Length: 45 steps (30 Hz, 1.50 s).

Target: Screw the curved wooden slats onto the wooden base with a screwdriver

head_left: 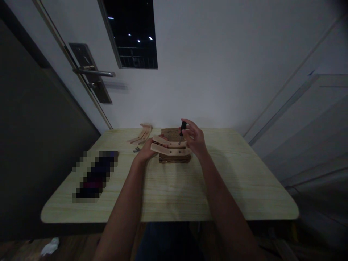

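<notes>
My left hand [149, 149] is closed around the left end of a bent wooden piece [162, 149], made of two angled light strips with dark holes. The piece rests over a brown cardboard block [174, 158]. In my right hand [196, 138] is a screwdriver [183, 127] with a black handle, held by the fingers and pointing down. Its tip meets the farther strip near a hole. Behind my left hand lie similar bent wooden pieces [144, 134], and several small screws [136, 149] sit just left of that hand.
All this stands on a pale wood-grain table [174, 203] against a white door. A pixelated dark object [95, 175] lies on the table's left side. The door has a metal handle [95, 72] and a dark window [133, 32]. Something white [50, 246] is on the floor.
</notes>
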Each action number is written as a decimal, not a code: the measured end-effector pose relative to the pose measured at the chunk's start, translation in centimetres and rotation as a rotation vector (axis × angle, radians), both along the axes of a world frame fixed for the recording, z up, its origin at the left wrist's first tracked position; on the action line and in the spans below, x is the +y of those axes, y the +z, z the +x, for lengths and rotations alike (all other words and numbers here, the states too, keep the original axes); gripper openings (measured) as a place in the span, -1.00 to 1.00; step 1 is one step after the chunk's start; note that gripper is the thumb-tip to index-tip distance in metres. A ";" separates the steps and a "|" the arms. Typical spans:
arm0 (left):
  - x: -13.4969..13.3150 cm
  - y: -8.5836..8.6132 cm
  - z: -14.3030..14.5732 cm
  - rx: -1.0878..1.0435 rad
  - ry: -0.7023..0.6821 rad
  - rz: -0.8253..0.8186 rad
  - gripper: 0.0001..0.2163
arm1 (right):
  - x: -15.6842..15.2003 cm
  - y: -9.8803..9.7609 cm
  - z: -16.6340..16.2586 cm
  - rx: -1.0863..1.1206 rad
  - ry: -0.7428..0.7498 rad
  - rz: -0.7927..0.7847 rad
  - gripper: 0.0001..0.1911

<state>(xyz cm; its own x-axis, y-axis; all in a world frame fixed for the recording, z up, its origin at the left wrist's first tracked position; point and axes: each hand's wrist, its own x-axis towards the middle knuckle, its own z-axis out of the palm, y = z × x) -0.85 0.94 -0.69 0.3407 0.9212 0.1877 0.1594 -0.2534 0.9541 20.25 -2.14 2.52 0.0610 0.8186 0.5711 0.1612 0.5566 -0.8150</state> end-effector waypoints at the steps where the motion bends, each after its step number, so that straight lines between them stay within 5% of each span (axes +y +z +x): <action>1: 0.0 0.0 0.0 0.000 0.001 -0.002 -0.53 | 0.1 -0.1 0.0 0.002 -0.010 -0.003 -0.54; 37: -0.1 0.1 0.0 -0.012 0.001 0.035 -0.62 | 0.4 -0.6 0.2 -0.133 -0.072 0.040 -0.58; 45: 0.0 0.2 -0.1 0.013 -0.009 0.043 -0.60 | 0.0 0.0 -0.1 -0.062 0.049 0.021 -0.56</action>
<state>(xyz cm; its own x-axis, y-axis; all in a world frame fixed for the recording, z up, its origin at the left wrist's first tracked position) -1.00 0.90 -0.46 0.3513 0.9094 0.2227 0.1690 -0.2955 0.9403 20.15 -2.15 2.56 -0.0146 0.8074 0.5899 0.1829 0.5821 -0.7922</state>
